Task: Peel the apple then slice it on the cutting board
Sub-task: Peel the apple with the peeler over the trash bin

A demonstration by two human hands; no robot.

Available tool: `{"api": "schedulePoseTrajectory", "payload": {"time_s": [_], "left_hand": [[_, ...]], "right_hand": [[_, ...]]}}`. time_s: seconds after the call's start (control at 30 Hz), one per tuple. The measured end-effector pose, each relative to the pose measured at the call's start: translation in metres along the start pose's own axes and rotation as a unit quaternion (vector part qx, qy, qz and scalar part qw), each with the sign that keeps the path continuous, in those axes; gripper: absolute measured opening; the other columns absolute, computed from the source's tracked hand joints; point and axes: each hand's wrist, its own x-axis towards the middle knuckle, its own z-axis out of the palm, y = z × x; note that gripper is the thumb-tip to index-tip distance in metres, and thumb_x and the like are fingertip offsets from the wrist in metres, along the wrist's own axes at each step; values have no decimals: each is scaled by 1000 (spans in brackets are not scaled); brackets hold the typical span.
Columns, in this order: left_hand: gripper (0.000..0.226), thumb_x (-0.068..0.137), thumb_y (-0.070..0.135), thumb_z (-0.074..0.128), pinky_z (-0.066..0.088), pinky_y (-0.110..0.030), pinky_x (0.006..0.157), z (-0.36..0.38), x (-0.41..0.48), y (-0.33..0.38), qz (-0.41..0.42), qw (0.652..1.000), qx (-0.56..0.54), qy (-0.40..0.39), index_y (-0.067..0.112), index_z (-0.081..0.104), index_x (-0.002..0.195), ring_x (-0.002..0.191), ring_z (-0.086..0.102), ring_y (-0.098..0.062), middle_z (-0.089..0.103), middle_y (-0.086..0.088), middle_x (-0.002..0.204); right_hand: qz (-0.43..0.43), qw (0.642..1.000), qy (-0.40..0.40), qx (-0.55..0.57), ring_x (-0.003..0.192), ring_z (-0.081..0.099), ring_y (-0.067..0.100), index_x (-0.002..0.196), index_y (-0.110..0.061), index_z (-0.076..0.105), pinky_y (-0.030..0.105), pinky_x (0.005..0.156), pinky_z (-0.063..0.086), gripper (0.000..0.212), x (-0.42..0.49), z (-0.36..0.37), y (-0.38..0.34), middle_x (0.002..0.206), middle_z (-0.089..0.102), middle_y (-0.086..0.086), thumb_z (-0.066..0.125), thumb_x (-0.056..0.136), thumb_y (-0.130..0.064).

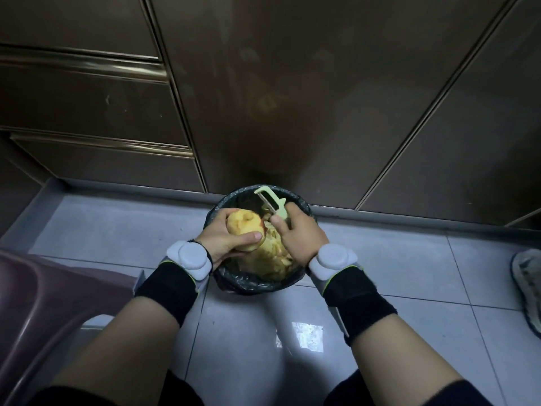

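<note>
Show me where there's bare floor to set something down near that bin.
Bare floor tiles lie left of the bin, up to the cabinets, and right of it, toward the shoe. Over the bin it is crowded: left hand with apple, right hand with peeler, peels inside.

Single head-worn view, looking steeply down, close above a floor bin (234,284)

apple (244,225): one, centre of frame
peeler (273,203): one
bin (234,284): one
hands: two, left hand (222,238) and right hand (301,235)
wristbands (168,288): two
shoe (527,285): one, right edge
drawer fronts (87,104): three, upper left
</note>
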Motion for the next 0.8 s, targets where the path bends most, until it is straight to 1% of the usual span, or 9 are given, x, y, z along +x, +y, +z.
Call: {"api": "schedulePoseTrajectory", "payload": {"time_s": [0.07,0.1,0.17,0.27,0.4,0.57,0.67,0.73,0.8], "left_hand": [[90,41,31,96,56,-51,88,-1,2,-3,20,995,93,23,26,50,118,112,61,-27,59,-7,119],[93,36,39,94,55,-49,90,-2,4,-5,28,988,147,32,29,49,117,109,62,-25,61,-6,115],[87,34,45,88,54,-45,93,-3,7,-7,36,973,225,42,35,48,110,104,63,-22,64,-3,110],[80,35,45,81,52,-44,95,-2,9,-7,42,960,272,41,33,47,105,101,64,-21,65,-2,108],[79,35,48,81,53,-41,93,0,2,-3,55,957,284,28,34,46,105,100,63,-19,63,1,107],[96,32,48,80,52,-30,89,5,-2,1,71,959,276,13,27,45,120,98,61,-14,62,4,106],[96,33,47,80,52,-28,87,5,-4,2,69,957,281,-5,27,46,121,98,60,-14,62,1,108],[92,35,46,83,53,-32,89,5,-5,2,61,959,275,-11,28,48,118,99,61,-16,63,-1,108],[86,38,43,89,54,-42,92,5,-6,1,48,970,238,-10,29,51,114,105,61,-21,63,-4,111]], "right_hand": [[-30,999,-13,14,78,57,29,89,-24,39,35,68,46,22,-2,3,-7,71,55,-4,52,94,-41],[-37,999,-20,11,76,55,26,87,-24,40,33,65,44,23,-2,5,-9,68,51,-6,55,93,-40],[-47,998,-29,5,79,56,25,90,-20,47,34,68,45,22,-2,10,-14,74,55,-5,59,90,-39],[-46,998,-41,-6,89,59,27,101,-19,55,38,77,50,24,0,15,-15,91,63,4,61,89,-40],[-45,998,-36,-12,92,59,29,105,-18,56,39,78,50,26,0,17,-14,95,64,6,60,89,-38],[-45,998,-18,-36,89,61,32,107,-8,53,41,76,51,29,1,17,-12,94,65,10,52,94,-35],[-37,998,-23,-43,83,60,33,98,-6,50,38,68,48,28,2,18,-10,87,63,11,51,94,-34],[-22,998,-17,-51,80,60,33,93,-9,44,37,65,46,26,3,18,-8,86,62,11,48,95,-35],[-3,998,2,-61,79,60,34,91,-11,40,36,64,45,26,5,14,-2,86,61,11,45,97,-36]]}}
